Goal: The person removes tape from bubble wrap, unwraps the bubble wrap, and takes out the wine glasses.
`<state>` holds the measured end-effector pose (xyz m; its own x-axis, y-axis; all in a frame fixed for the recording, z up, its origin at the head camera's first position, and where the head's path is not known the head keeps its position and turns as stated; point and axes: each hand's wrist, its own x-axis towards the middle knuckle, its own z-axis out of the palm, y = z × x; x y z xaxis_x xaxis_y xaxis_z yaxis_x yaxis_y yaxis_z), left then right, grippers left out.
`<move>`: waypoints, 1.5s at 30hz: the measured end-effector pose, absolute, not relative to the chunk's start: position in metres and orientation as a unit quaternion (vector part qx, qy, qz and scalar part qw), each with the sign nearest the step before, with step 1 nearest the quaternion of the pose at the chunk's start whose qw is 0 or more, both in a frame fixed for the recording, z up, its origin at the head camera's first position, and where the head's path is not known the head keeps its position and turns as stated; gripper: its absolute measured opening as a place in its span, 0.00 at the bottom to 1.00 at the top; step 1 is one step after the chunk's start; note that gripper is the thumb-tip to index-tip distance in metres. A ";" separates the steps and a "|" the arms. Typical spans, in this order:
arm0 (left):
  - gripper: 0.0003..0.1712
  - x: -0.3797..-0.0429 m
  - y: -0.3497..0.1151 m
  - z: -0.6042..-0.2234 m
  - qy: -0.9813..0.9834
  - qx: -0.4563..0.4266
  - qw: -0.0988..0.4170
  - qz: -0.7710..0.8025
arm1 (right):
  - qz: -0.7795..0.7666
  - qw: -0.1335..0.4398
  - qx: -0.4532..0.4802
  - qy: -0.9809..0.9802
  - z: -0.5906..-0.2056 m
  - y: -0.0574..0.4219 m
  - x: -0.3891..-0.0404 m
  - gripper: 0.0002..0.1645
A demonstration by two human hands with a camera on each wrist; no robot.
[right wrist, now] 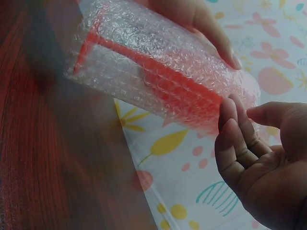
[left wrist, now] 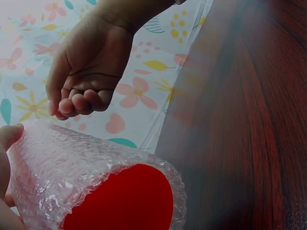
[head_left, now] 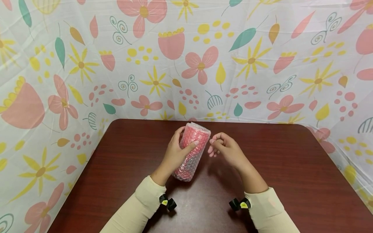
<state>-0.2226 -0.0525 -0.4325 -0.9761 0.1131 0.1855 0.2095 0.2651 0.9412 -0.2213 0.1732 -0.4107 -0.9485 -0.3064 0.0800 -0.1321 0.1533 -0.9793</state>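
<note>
A red cylinder wrapped in clear bubble wrap (head_left: pixel 190 158) is held tilted over the middle of the table by my left hand (head_left: pixel 174 152). The thumb lies across its near side and the fingers go round behind, mostly hidden. In the left wrist view the flat red end (left wrist: pixel 127 201) shows through the open edge of the wrap. Beside the upper end is my right hand (head_left: pixel 230 151), fingers loosely bent and nothing seen between them. The right wrist view has its fingertips (right wrist: pixel 231 108) overlapping the wrapped end, where a red stripe (right wrist: pixel 158 69) runs lengthwise under the wrap.
Underneath is a dark red-brown wooden table (head_left: pixel 131 155) with rounded far corners. A white cloth (head_left: pixel 180 90) with pink, yellow and green flower prints hangs behind it and along the sides. Small black wrist cameras (head_left: pixel 168 203) sit at both cream sleeves.
</note>
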 end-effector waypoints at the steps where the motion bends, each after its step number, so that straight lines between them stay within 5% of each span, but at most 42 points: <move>1: 0.45 -0.222 -0.052 -0.433 -0.794 -0.101 0.041 -0.598 | -0.635 0.070 -0.145 0.756 -0.411 0.173 -0.221 0.14; 45: 0.45 -0.220 -0.051 -0.433 -0.795 -0.093 0.053 -0.597 | -0.625 0.054 -0.139 0.766 -0.411 0.173 -0.221 0.13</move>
<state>-0.2203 -0.0507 -0.4328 -0.9772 0.0838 0.1953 0.2109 0.2697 0.9396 -0.2212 0.1726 -0.4114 -0.9552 -0.2817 0.0911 -0.1455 0.1788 -0.9731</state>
